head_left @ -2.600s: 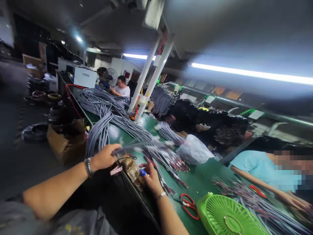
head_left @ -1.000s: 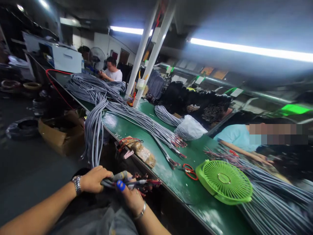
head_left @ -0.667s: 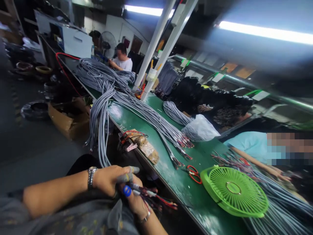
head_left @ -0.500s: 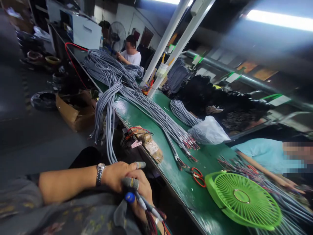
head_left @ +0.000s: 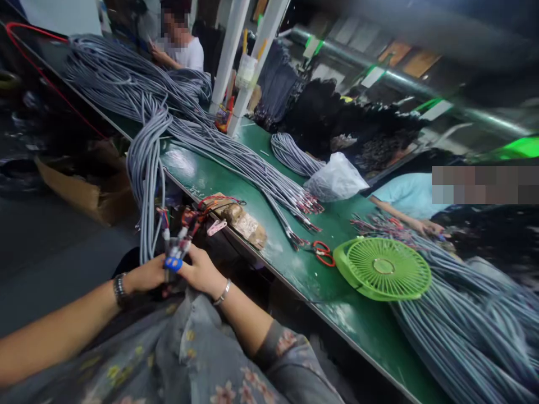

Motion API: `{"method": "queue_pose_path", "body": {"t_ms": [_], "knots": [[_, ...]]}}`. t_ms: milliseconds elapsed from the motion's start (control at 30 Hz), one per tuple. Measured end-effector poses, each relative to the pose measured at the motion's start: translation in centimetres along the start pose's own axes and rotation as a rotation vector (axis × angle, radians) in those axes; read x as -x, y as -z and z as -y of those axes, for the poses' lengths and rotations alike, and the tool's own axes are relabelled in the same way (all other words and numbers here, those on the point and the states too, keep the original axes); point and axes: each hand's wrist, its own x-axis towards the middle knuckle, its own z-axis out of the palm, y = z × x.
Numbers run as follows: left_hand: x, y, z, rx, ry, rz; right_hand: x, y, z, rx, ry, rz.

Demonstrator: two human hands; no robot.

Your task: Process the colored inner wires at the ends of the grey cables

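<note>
My left hand (head_left: 145, 274), with a watch at the wrist, is closed round a few grey cables (head_left: 179, 242) in front of my body. My right hand (head_left: 205, 274) meets it from the other side and grips the same cables, its thumb across them. Their stripped ends point away from me, fanning into thin red, blue and dark wires. A blue band (head_left: 173, 264) shows at the right thumb tip; whether it sits on the thumb or the cables, I cannot tell. Just beyond my left hand, a bundle of grey cables (head_left: 145, 163) hangs over the bench edge.
On the green bench (head_left: 295, 280) lie long grey cables (head_left: 236, 151), red-handled scissors (head_left: 323, 253), a green fan (head_left: 383, 266), a plastic bag (head_left: 337, 177) and a taped block (head_left: 242, 221). A cardboard box (head_left: 84, 188) stands on the floor. One person sits behind, another works at right.
My hands have turned, swinging the cable ends from pointing down and right to pointing up and away. The view has shifted right and down, and more cables show beside the fan.
</note>
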Motion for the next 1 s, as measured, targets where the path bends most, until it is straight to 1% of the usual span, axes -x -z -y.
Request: {"method": "queue_pose_path", "body": {"t_ms": [67, 167, 267, 367, 467, 567, 633, 700, 767, 800, 833, 900, 933, 1000], "knots": [[0.7, 0.7, 0.5, 0.15, 0.071, -0.034, 0.3, -0.3, -1.7, -0.052, -0.02, -0.028], [1.4, 1.1, 0.3, 0.215, 0.114, -0.078, 1.7, -0.2, -3.1, -0.105, -0.019, -0.037], [1.2, 0.3, -0.8, 0.264, 0.195, -0.155, 2.3, 0.3, -3.1, -0.135, -0.04, -0.07], [0.3, -0.8, -1.8, 0.308, 0.242, -0.216, 1.4, 0.4, -2.6, -0.191, -0.088, -0.188], [-0.4, -1.5, -2.0, 0.295, 0.25, -0.208, 0.1, -0.1, -2.3, -0.266, -0.132, -0.307], [-0.5, -1.4, -1.6, 0.312, 0.276, -0.204, -0.4, -0.6, -2.4, -0.331, -0.148, -0.323], [-0.4, -0.8, -1.2, 0.379, 0.285, -0.27, -0.1, -0.8, -2.5, -0.346, -0.15, -0.318], [-0.4, 0.2, -1.0, 0.464, 0.261, -0.402, 0.4, -0.9, -2.7, -0.343, -0.144, -0.318], [-0.6, 1.4, -0.9, 0.53, 0.207, -0.541, 1.0, -1.2, -3.0, -0.362, -0.137, -0.292], [-0.7, 1.8, -1.0, 0.552, 0.178, -0.583, 1.3, -1.4, -3.2, -0.388, -0.138, -0.266], [-0.8, 2.1, -1.1, 0.565, 0.144, -0.596, 1.6, -1.7, -3.4, -0.419, -0.142, -0.235], [-1.1, 1.9, -1.5, 0.548, 0.102, -0.538, 2.1, -2.2, -4.0, -0.476, -0.154, -0.173], [-1.1, 1.4, -1.8, 0.514, 0.104, -0.482, 2.4, -2.4, -4.3, -0.492, -0.158, -0.151], [-1.3, 0.0, -2.3, 0.431, 0.156, -0.362, 3.1, -2.5, -4.9, -0.498, -0.167, -0.132]]}}
